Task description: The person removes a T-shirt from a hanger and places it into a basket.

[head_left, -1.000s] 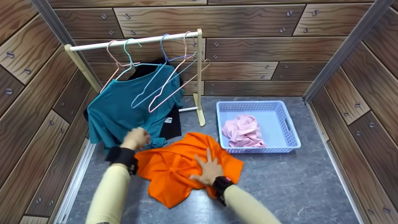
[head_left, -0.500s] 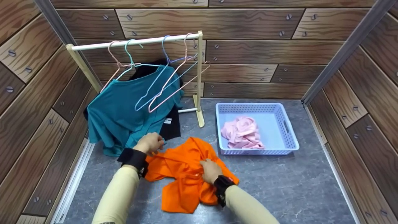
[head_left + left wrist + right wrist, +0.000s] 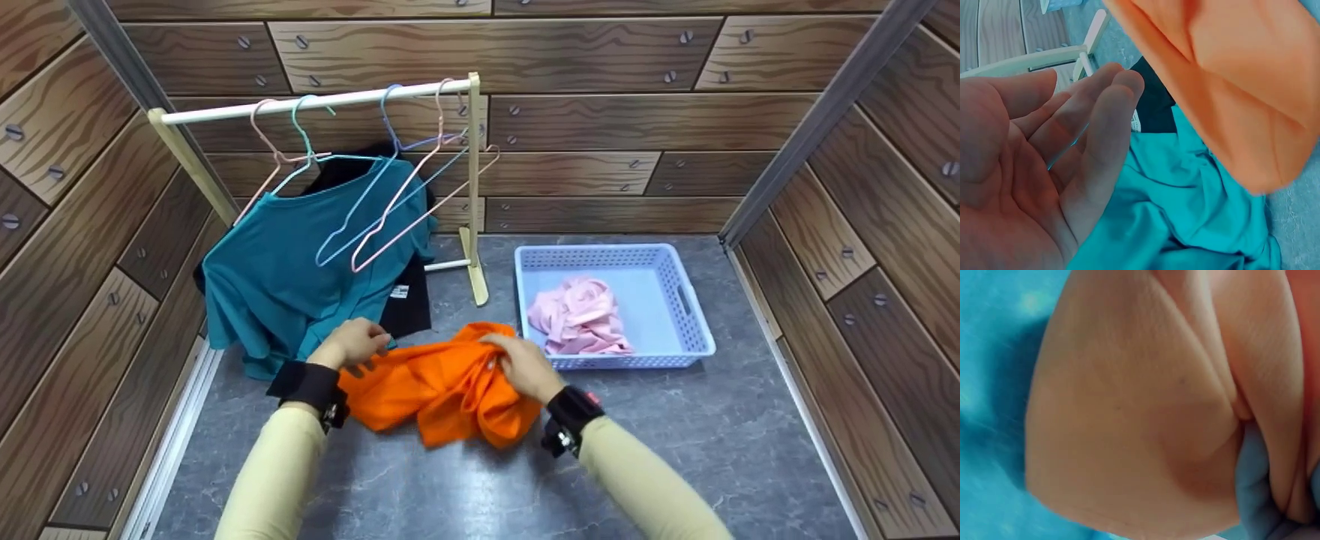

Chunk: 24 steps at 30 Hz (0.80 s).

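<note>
My right hand (image 3: 525, 367) grips a bunched orange shirt (image 3: 431, 390) by its right part, lifting it off the floor. Folds of the orange shirt (image 3: 1129, 394) fill most of the right wrist view, a finger (image 3: 1253, 478) tucked among them. Near the shirt's left end is my left hand (image 3: 349, 345), its fingers loosely bent. In the left wrist view nothing lies in the palm of my left hand (image 3: 1033, 169); the orange shirt (image 3: 1230, 84) hangs apart from it. Behind that hand a teal shirt (image 3: 300, 255) hangs from a hanger, its hem on the floor.
A white clothes rack (image 3: 330, 98) stands at the back left. On it hang a blue hanger (image 3: 345, 217) and a pink hanger (image 3: 390, 202), both bare. Black clothing (image 3: 415, 300) shows behind the teal shirt. A blue basket (image 3: 660, 300) at the right holds pink cloth (image 3: 581, 315).
My right hand has gone from lying spread on the orange shirt to gripping and raising it, gathering it into a bunch. My left hand has moved from the teal shirt to the orange shirt's left end.
</note>
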Motion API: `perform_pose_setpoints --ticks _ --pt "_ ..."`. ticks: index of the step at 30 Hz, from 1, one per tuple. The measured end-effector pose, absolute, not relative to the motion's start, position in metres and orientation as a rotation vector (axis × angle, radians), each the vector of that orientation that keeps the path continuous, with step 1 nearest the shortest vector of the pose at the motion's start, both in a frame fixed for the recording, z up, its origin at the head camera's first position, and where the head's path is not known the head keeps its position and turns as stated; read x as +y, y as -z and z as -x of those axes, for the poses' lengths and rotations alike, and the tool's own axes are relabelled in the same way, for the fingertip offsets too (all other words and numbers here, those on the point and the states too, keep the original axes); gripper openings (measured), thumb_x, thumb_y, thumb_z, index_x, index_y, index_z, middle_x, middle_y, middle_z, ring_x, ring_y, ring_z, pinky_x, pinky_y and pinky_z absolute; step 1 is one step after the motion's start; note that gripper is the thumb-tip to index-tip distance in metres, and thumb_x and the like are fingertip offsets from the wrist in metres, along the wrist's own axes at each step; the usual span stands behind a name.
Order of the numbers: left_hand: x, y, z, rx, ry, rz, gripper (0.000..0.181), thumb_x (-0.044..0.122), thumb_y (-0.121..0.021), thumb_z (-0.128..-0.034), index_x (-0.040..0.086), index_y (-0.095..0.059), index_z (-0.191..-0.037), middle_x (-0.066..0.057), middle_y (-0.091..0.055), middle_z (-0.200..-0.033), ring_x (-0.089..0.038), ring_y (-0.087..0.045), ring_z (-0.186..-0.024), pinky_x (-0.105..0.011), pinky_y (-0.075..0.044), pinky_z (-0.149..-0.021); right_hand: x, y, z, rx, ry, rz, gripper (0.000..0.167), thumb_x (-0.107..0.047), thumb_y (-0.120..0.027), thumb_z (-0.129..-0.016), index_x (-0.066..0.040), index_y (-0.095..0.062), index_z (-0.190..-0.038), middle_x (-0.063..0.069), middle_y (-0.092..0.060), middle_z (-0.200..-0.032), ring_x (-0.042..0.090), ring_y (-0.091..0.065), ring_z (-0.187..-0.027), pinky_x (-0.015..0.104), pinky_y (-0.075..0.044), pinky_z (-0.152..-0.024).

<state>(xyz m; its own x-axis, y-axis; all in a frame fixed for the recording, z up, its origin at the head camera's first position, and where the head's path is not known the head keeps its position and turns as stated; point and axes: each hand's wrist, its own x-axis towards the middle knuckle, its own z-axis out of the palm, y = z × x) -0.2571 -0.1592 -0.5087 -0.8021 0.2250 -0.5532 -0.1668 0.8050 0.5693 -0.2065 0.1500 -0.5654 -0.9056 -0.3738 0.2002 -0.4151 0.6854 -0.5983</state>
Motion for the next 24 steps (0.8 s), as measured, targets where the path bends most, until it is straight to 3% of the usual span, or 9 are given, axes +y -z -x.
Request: perform_pose_setpoints --ticks 5,12,24 --pt "-0.163 0.507 0.254 2.377 -0.87 -0.057 0.035 0.028 -0.047 -0.1034 0.004 -0.063 -0.124 -0.017 -0.069 -0.115 -0.024 -0.071 -0.083 -0.036 -0.06 -0.063 0.173 0.519 0.224 -2.772 -1.073 -0.597 0.041 0.015 -0.051 -0.078 -0.007 -0.072 -0.105 0.009 -0.074 -0.095 0.026 -0.067 -0.087 0.043 -0.053 -0.083" --pt "-0.162 0.503 0.253 2.401 -0.895 -0.071 0.037 0.026 -0.046 -0.104 0.003 -0.06 -0.129 -0.018 -0.069 -0.116 -0.02 -0.071 -0.08 -0.036 -0.06 -0.062 0.229 0.453 0.251 -2.68 -0.972 -0.363 0.036 0.013 -0.046 -0.073 -0.004 -0.073 -0.09 0.015 -0.072 -0.096 0.034 -0.065 -0.096 0.046 -0.051 -0.085" --pt "-0.156 0.5 0.253 2.386 -0.908 -0.071 0.038 0.027 -0.045 -0.1043 0.004 -0.057 -0.132 -0.019 -0.067 -0.121 -0.024 -0.071 -0.086 -0.036 -0.06 -0.064 0.314 0.37 0.268 -2.624 -0.737 0.024 0.035 0.005 -0.045 -0.073 -0.008 -0.074 -0.087 0.018 -0.068 -0.107 0.042 -0.061 -0.108 0.057 -0.045 -0.085"
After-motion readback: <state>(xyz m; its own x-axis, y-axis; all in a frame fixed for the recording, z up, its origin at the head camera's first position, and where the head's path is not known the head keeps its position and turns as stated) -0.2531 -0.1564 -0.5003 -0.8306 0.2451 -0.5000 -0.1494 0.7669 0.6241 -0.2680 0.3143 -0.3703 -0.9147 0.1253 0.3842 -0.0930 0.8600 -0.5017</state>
